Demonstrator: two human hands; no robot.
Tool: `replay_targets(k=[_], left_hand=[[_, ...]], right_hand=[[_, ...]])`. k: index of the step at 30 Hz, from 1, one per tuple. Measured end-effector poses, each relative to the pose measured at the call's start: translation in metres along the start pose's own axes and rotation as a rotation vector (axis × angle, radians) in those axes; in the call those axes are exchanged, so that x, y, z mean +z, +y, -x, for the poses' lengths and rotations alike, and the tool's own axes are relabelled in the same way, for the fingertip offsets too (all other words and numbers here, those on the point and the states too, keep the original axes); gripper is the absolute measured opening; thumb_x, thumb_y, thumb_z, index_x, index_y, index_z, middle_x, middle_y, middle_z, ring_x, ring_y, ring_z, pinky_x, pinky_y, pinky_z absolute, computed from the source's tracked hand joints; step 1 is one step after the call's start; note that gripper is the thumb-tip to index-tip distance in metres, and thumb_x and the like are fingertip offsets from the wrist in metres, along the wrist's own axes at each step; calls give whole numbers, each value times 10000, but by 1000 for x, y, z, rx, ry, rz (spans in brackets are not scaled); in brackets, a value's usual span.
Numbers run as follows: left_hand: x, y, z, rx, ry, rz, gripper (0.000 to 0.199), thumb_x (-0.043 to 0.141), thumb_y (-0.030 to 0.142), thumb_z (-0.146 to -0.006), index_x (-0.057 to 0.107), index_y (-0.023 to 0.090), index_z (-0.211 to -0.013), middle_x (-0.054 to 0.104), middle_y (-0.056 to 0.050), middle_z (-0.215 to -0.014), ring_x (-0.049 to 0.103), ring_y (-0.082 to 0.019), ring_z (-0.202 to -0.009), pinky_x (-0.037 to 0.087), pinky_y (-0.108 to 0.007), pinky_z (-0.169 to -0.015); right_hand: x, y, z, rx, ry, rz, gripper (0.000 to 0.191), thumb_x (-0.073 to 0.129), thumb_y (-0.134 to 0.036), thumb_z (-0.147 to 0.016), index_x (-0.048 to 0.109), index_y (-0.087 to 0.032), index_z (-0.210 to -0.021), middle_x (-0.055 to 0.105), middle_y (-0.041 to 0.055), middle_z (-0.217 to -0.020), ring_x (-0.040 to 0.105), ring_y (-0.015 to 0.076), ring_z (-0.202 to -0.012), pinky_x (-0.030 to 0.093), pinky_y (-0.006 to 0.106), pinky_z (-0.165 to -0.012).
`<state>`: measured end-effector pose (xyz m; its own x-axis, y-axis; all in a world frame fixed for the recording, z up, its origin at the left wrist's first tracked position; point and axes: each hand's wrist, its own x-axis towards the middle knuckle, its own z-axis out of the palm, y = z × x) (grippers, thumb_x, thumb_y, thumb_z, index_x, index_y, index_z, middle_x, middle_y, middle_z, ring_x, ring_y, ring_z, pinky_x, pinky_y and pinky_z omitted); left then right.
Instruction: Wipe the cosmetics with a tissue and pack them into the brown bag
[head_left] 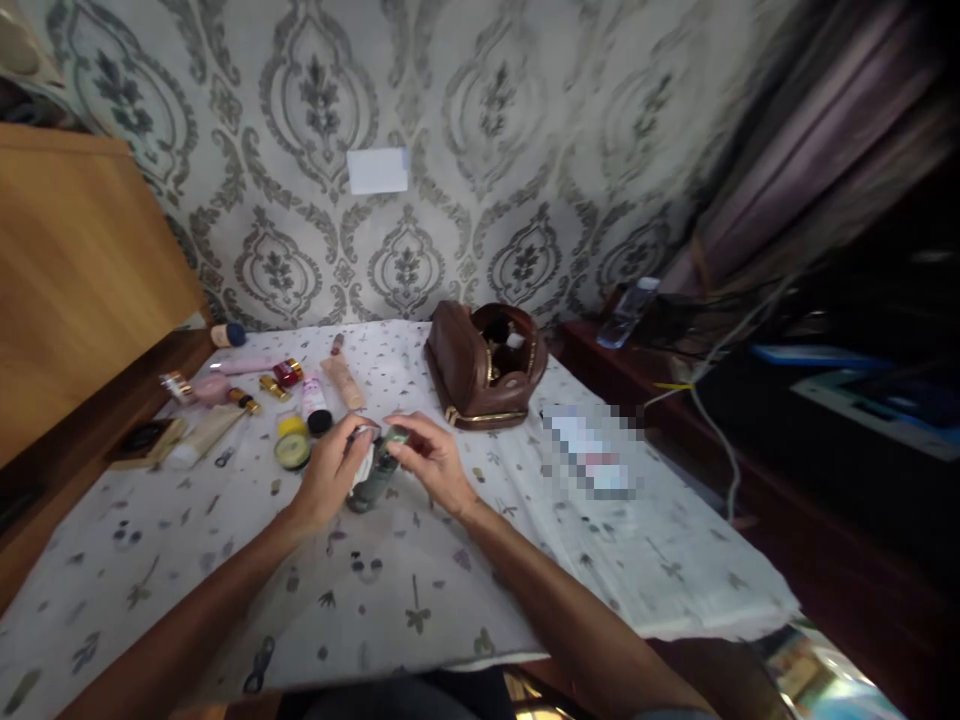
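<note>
Over printed cloth (pixel 390 640), the green object (pixel 373 487) slants away rightward.

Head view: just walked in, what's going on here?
A person's left hand and right hand are together on a dark green item, with something white by the left fingers; it's too blurred to identify. Cosmetics, including a beige-pink tube and a round yellow-green jar, lie to the left on a patterned cloth. Beyond the right hand, a brown bag stands open.
</note>
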<state>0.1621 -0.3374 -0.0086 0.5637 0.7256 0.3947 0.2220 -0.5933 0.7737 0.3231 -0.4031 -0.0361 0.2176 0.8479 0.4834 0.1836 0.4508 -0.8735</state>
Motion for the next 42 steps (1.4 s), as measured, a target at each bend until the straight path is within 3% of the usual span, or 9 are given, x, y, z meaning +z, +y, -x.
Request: replay_targets(k=[6, 11, 18, 21, 24, 28, 32, 36, 42], left_hand=[[8, -14, -13, -239, -195, 261, 465, 558, 635, -805, 591, 190, -673, 604, -8, -663, 562, -209, -721, 461, -296, -683], [6, -34, 2, -292, -345, 162, 534, 615, 686, -731, 589, 178, -569, 576, -9, -576, 504, -194, -617, 438, -292, -593], [6, -22, 9, -188, -124, 40, 501, 440, 635, -889, 645, 197, -759, 674, -33, -716, 633, -244, -754, 542, -339, -725], [8, -12, 15, -59, -142, -70, 399, 489, 538, -905, 644, 204, -1058, 725, -74, -1025, 670, -273, -994, 537, -378, -894], [13, -14, 25, 50, -152, -312, 495, 614, 477, -812, 576, 207, -1225, 686, -118, -1202, 634, -328, -1144, 526, -445, -942], [13, -33, 41, 15, -198, -455, 461, 600, 451, -820, 564, 208, -1210, 689, -116, -1178, 662, -322, -1095, 551, -448, -886], [4, -44, 51, -9, -214, -449, 457, 604, 514, -815, 583, 206, -1153, 693, -114, -1128, 659, -327, -1086, 545, -463, -903], [-2, -41, 53, 27, -230, -414, 395, 575, 535, -837, 605, 221, -1075, 701, -90, -1049, 678, -303, -1019, 555, -428, -868], [-5, -29, 42, 33, -288, -543, 340, 563, 563, -845, 628, 232, -885, 722, -66, -918, 695, -294, -901, 535, -351, -716]], right_hand=[[-3, -9, 0, -65, -100, 71, 503, 680, -645, -803, 743, -222, -1068, 589, 22, -821, 514, 142, -702, 472, 293, -706], [-3, -12, 1, -76, -82, 104, 470, 668, -617, -828, 730, -209, -1054, 595, 23, -826, 510, 137, -691, 462, 284, -694], [3, 0, 3, 199, 80, -62, 412, 783, -527, -717, 591, -189, -853, 502, -65, -634, 401, 79, -535, 341, 209, -515], [4, 2, 3, 190, 127, -54, 386, 781, -481, -719, 590, -196, -898, 512, -63, -690, 398, 70, -532, 330, 201, -496], [4, 3, 2, 103, 159, -39, 315, 726, -441, -780, 668, -199, -972, 576, -19, -790, 486, 94, -630, 417, 220, -590], [1, 3, -2, 115, 150, -108, 352, 753, -503, -759, 723, -190, -916, 628, 9, -800, 542, 116, -687, 460, 242, -637], [-10, -5, -5, 276, -76, -202, 504, 759, -589, -732, 707, -194, -1042, 559, -52, -656, 440, 57, -468, 381, 201, -450], [-18, -10, -7, 303, -249, -228, 582, 774, -583, -725, 667, -191, -1141, 545, -75, -606, 492, 65, -471, 434, 202, -477], [-28, -21, -4, 166, -75, -24, 404, 792, -496, -728, 679, -188, -963, 580, -28, -740, 488, 84, -568, 419, 221, -528]])
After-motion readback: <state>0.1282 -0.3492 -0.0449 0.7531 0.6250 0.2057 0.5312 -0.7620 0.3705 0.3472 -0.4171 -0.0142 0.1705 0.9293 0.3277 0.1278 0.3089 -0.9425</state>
